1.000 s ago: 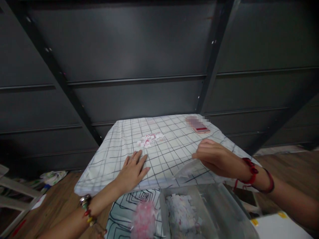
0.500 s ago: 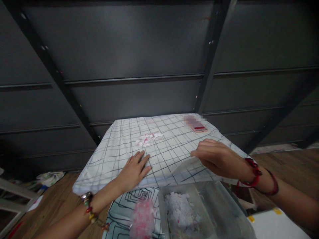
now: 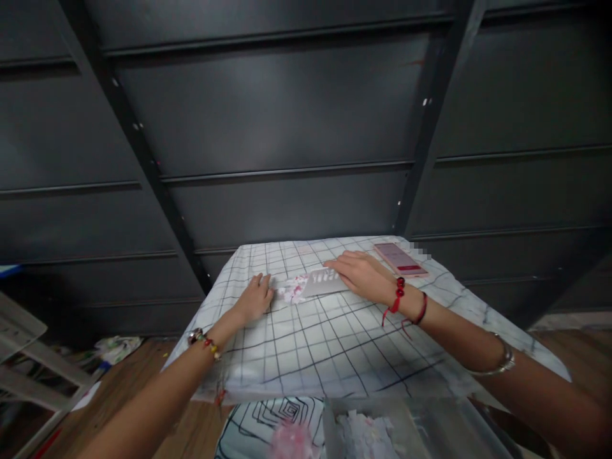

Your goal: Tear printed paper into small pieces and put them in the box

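My right hand (image 3: pixel 361 275) grips a thin, flat, greyish see-through sheet, probably a small plastic bag (image 3: pixel 325 282), with white marks along it. Its left end lies against a small heap of white and pink paper scraps (image 3: pixel 293 290) on the checked cloth (image 3: pixel 306 344). On the other side of the heap rests my left hand (image 3: pixel 254 298), fingers apart and bent down to the cloth, with nothing seen in it. The tips of both hands are partly blurred.
A pink-edged phone (image 3: pixel 400 260) lies beyond my right hand. Nearest me are a clear plastic box (image 3: pixel 335 440) holding white paper scraps (image 3: pixel 366 437) and a blurred pink bundle (image 3: pixel 291 440). A dark panelled wall (image 3: pixel 287 115) stands behind the table.
Both hands have reached farther over the cloth, to either side of the scraps. My right hand has brought the see-through sheet from near the box to the heap. The view has shifted.
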The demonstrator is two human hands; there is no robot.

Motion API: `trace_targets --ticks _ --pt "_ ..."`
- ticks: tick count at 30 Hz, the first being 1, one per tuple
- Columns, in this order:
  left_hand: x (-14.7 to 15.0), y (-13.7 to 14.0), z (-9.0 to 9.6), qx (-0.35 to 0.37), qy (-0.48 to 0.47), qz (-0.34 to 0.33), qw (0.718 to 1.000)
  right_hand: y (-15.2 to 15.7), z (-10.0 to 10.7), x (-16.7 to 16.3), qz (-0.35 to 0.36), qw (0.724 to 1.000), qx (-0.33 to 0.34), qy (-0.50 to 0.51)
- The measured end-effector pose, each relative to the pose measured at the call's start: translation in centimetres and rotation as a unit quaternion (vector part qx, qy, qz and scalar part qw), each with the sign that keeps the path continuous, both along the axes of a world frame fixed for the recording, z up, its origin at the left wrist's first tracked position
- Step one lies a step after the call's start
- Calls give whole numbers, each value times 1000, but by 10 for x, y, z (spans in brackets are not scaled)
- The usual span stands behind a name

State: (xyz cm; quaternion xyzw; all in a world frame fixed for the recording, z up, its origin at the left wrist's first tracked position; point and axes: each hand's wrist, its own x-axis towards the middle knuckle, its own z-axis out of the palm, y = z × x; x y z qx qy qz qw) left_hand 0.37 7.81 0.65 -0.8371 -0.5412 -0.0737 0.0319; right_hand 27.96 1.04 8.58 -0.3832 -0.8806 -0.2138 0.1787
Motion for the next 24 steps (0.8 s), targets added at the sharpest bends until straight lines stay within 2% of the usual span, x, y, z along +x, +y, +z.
trace_targets --ticks 5,9,13,18,24 --pt "9 34 -4 -2 -9 7 1000 21 -7 -10 29 999 40 -12" --pt "14 46 -10 -5 -26 9 1000 32 -8 -7 75 996 50 -5" --pt "12 45 -17 -3 -39 21 999 40 -10 2 103 991 73 33" --pt "11 40 -21 -11 -60 25 998 41 -24 6 129 986 81 60" --pt "13 38 -22 -23 -61 8 998 39 -33 10 126 985 96 67"
